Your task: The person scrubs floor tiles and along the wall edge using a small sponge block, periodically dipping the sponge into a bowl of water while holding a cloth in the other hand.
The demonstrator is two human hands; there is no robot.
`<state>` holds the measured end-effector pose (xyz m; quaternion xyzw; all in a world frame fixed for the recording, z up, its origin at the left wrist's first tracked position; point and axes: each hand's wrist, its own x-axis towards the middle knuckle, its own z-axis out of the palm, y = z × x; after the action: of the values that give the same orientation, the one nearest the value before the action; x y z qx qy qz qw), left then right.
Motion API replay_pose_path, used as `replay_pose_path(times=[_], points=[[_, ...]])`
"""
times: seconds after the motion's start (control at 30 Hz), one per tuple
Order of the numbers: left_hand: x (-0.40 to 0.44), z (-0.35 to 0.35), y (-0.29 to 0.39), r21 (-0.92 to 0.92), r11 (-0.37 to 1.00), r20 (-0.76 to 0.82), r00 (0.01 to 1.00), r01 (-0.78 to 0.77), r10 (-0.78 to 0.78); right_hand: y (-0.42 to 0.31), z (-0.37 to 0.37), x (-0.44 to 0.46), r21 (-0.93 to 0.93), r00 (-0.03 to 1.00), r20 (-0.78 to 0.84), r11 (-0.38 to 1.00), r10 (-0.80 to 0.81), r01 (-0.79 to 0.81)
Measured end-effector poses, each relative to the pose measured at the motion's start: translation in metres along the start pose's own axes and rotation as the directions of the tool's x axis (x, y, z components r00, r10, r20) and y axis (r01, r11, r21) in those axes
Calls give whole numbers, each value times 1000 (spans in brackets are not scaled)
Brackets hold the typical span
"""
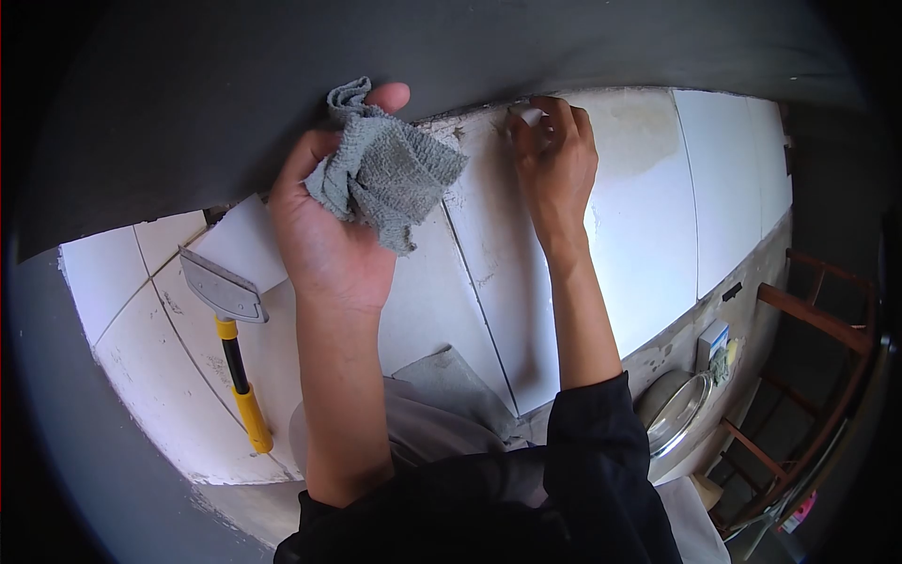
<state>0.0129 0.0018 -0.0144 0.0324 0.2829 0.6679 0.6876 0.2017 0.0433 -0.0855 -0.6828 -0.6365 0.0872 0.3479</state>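
Observation:
My left hand [336,249] is palm up with its fingers curled round a crumpled grey-green cloth [393,169], held above the white tiles by the dark wall. To its right, my right hand [561,169] reaches to the seam where the tiles meet the wall. Its fingers are bent together at the tips, and what they pinch, if anything, I cannot make out. Left of my left forearm lies a scraper [235,320] with a wide grey head and a yellow and black handle. A grey cloth [456,385] lies spread near my lap.
White tiles [648,216] with dark joints and dirty smudges run along the dark grey wall [207,94]. A white flat piece [240,244] lies behind the scraper. At the right are a metal basin [678,414], a small box [712,344] and a brown wooden frame [816,320].

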Motion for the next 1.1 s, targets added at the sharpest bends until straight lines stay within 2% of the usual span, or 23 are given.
replay_pose_path(times=[0.07,0.17,0.27,0.37,0.43,0.5,0.53,0.63,0.73,0.77,0.87,1.0,1.03,1.1], points=[[0,1,-1,9,1000,-12,1000,-12,13,0,-1,0,-23,1000,-9,1000,-22,22],[-1,1,0,19,1000,-25,1000,-13,13,0,-2,6,-1,997,18,997,72,-72],[-1,1,0,10,1000,-19,1000,3,-3,0,3,7,19,998,-19,998,63,-62],[0,-1,1,-2,1000,10,1000,13,-13,-4,8,2,19,1000,-7,999,-28,29],[-1,0,0,-11,1000,9,1000,5,-5,-4,-1,12,21,995,9,995,95,-95],[-2,12,0,102,995,-129,992,3,10,-7,-5,17,40,982,23,981,189,-190],[-3,17,-1,157,987,-196,980,12,19,-7,-2,14,45,990,22,989,142,-143],[-1,16,-2,139,990,-200,980,18,10,-19,12,-2,84,1000,13,996,-21,20],[-3,16,-1,155,988,-192,981,2,28,-13,8,3,61,1000,29,998,-11,10],[-3,15,0,148,989,-184,983,0,28,-5,8,8,43,999,-9,998,35,-35],[-3,14,0,123,992,-175,984,9,12,-7,9,9,-48,997,-67,998,39,-42],[-2,19,-1,139,990,-216,976,13,17,-27,17,-6,5,998,10,998,-70,70],[-3,19,-1,157,988,-229,973,10,26,-25,14,-3,3,1000,17,1000,-20,20],[-3,12,2,129,992,-157,988,6,15,-16,5,11,4,996,34,997,78,-78]])
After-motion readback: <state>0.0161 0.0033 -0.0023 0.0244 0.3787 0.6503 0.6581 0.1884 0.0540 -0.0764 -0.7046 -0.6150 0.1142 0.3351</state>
